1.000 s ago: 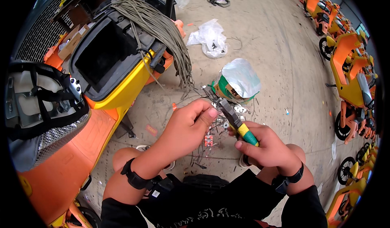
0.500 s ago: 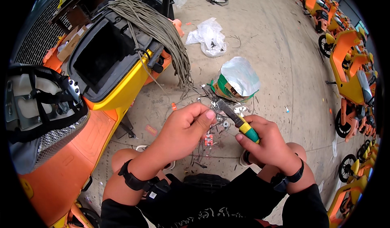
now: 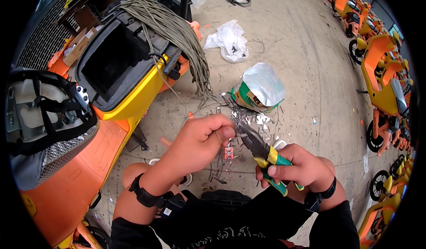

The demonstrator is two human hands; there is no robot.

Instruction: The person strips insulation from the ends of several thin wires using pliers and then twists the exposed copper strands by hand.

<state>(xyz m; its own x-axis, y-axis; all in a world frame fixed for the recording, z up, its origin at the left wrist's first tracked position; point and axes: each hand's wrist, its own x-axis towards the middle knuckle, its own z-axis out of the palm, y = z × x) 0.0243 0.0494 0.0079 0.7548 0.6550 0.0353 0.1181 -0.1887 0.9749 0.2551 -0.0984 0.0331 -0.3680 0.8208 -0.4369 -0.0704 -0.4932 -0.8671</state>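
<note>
My right hand (image 3: 299, 164) grips a pair of pliers (image 3: 254, 143) with green and yellow handles. The two handles are spread apart, and the dark jaws point up and left toward my left hand (image 3: 199, 138). That hand is closed in a pinch, thumb against forefinger, right beside the jaw tips. Whatever sits between its fingertips is too small to make out. Below both hands, dark wire bits and white scraps (image 3: 262, 120) lie scattered on the floor, with a small red square piece (image 3: 228, 153) among them.
An open green and white bag (image 3: 262, 87) stands beyond my hands. Left of me is an orange and yellow scooter (image 3: 75, 147) with a bundle of grey cable (image 3: 166, 25) over its box. Clear plastic (image 3: 228, 40) lies farther off. More scooters (image 3: 377, 78) line the right side.
The pliers' handles have spread apart, and my right hand has shifted slightly down and right with them. My left hand stays nearly in place, still pinching.
</note>
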